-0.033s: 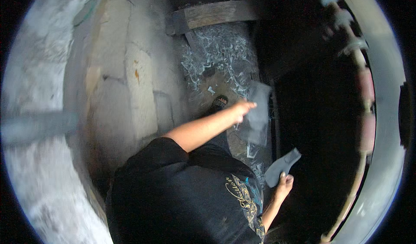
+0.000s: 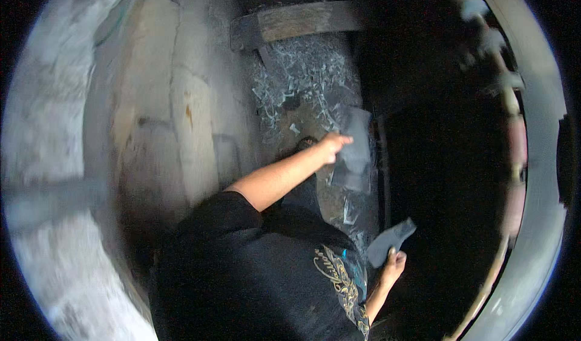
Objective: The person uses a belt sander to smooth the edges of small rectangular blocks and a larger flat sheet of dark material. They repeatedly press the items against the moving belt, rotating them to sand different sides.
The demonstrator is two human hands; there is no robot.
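Observation:
My left hand (image 2: 330, 148) reaches forward, its fingers closed at the left edge of a thin grey rectangular sheet (image 2: 354, 153), which hangs over the littered floor. Slight blur hides whether this is one sheet or more. At the lower right, my right hand (image 2: 394, 265) pinches a smaller flat grey cut-out piece (image 2: 387, 244), wide at one end and narrowing toward its upper right tip. The thumb lies on its face, and the two pieces are apart.
Pale scraps and offcuts (image 2: 302, 68) litter the floor ahead, below a wooden beam (image 2: 302, 20). A worn panelled surface (image 2: 193, 117) rises on the left. Along the right runs a rod with pinkish rollers (image 2: 515, 141), beside a curved grey edge (image 2: 538, 238). My shoe (image 2: 307, 142) shows beyond my left forearm.
My left hand and the sheet have shifted slightly left and up. The cut-out piece in my right hand has tipped a little and sits slightly lower. The view has turned slightly.

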